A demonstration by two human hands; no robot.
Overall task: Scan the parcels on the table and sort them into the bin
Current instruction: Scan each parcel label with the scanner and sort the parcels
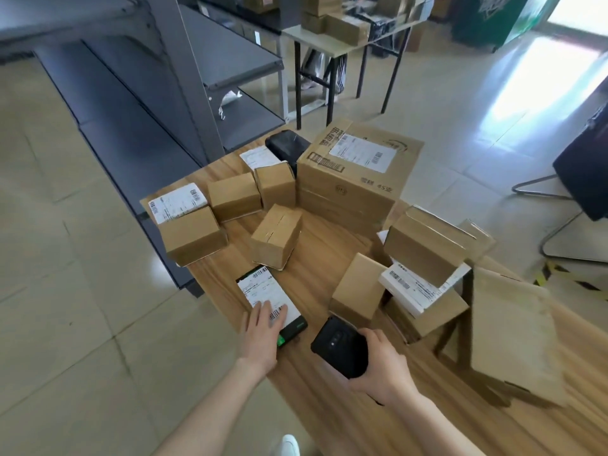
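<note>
**Little Legible on the Parcels**

The big carton (348, 192) bore "45" on its front, between characters too blurred to read; large printed characters ran along its top edge, also unclear; its white label (362, 153), and those on the black parcel (263, 291) and the left box (192, 236), carried barcodes and print too small to read.
</note>
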